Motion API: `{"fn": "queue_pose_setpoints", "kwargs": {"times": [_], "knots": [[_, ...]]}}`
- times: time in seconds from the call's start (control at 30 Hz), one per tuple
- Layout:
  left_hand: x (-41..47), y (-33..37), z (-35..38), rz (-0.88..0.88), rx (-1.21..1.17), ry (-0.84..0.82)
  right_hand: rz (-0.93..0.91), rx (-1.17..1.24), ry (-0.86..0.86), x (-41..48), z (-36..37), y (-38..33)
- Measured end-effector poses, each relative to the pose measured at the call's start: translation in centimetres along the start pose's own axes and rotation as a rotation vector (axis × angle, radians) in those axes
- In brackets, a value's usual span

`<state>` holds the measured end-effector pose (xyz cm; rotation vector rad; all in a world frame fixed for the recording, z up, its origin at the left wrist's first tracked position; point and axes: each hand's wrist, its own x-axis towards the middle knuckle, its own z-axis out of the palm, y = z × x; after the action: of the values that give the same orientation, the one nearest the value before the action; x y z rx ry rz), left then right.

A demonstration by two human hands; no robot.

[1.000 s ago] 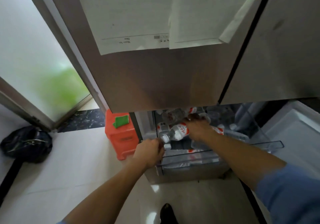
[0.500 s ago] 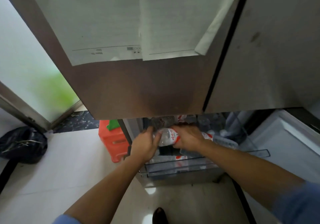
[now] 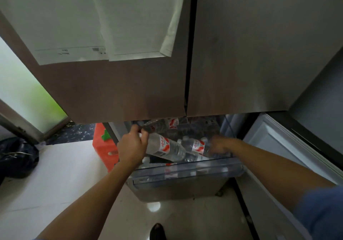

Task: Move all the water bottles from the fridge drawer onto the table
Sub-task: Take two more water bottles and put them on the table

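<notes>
The fridge drawer (image 3: 185, 173) stands pulled out below the closed upper doors, with several clear water bottles with red-and-white labels lying in it. My left hand (image 3: 132, 147) grips one bottle (image 3: 164, 147) by its neck end, held slanted above the drawer's left side. My right hand (image 3: 220, 146) is blurred and reaches down onto another bottle (image 3: 196, 146) lying in the drawer; whether its fingers curl round that bottle is unclear. More bottles (image 3: 173, 123) lie further back under the door edge.
An orange crate (image 3: 104, 150) stands on the floor left of the drawer. A dark bag (image 3: 17, 156) lies at far left. An open white compartment (image 3: 289, 152) juts out on the right. Papers (image 3: 104, 20) hang on the fridge door. My shoe (image 3: 157, 231) shows below.
My left hand has taken over the bottle that my right hand lifted. My right hand let it go and moved right, down to another bottle in the drawer. My head has moved closer.
</notes>
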<state>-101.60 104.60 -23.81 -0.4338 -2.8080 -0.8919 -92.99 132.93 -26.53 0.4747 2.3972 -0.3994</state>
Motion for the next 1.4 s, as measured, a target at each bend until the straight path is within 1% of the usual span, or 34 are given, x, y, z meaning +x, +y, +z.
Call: {"fn": "queue_pose_setpoints", "kwargs": {"times": [0.07,0.13,0.23,0.33,0.4,0.47,0.53,0.57,0.63,0.77,0.87,1.0,1.1,1.23,1.3,1.4], "knots": [[-0.1,-0.1,-0.5,0.013,0.033,0.012,0.064,-0.049,-0.111,0.4,1.1,0.8],[-0.3,-0.3,-1.0,0.021,0.056,-0.001,0.095,-0.038,-0.201,1.1,1.9,1.0],[-0.5,-0.7,-1.4,-0.002,0.051,-0.038,0.130,0.011,-0.227,1.2,1.6,0.9],[-0.4,-0.9,-1.2,0.005,0.063,-0.043,0.208,0.146,-0.255,1.9,1.6,1.5],[-0.3,-0.9,-1.2,-0.010,0.064,-0.047,0.200,0.187,-0.263,2.6,1.8,2.1],[-0.2,-1.0,-1.3,-0.018,0.070,-0.046,0.231,0.238,-0.230,2.7,1.9,2.1],[-0.3,-1.2,-1.2,-0.020,0.082,-0.040,0.191,0.151,-0.218,2.2,1.8,1.5],[-0.4,-1.3,-1.2,-0.029,0.080,-0.044,0.163,0.112,-0.184,2.0,2.0,1.3],[-0.7,-1.5,-1.1,-0.051,0.070,-0.053,0.109,0.055,-0.066,2.1,2.2,1.2],[-1.1,-1.9,-0.9,-0.054,0.065,-0.060,0.027,0.135,0.189,2.7,1.9,1.6],[-1.2,-1.9,-1.0,-0.058,0.074,-0.075,-0.065,0.006,0.309,3.8,1.6,0.1],[-1.5,-2.1,-1.3,-0.043,0.091,-0.084,-0.164,0.043,0.316,6.7,3.1,-4.2],[-1.8,-2.8,-1.3,-0.037,0.116,-0.076,-0.123,0.031,0.348,8.4,3.8,-6.8],[-1.8,-3.7,-1.4,-0.023,0.163,-0.095,-0.070,0.011,0.377,10.0,3.6,-7.3],[-1.6,-3.7,-1.3,0.002,0.168,-0.117,-0.105,-0.032,0.355,10.0,3.3,-7.5],[-0.9,-3.2,-1.0,0.029,0.165,-0.138,-0.145,-0.084,0.423,8.7,2.7,-7.5]]}}
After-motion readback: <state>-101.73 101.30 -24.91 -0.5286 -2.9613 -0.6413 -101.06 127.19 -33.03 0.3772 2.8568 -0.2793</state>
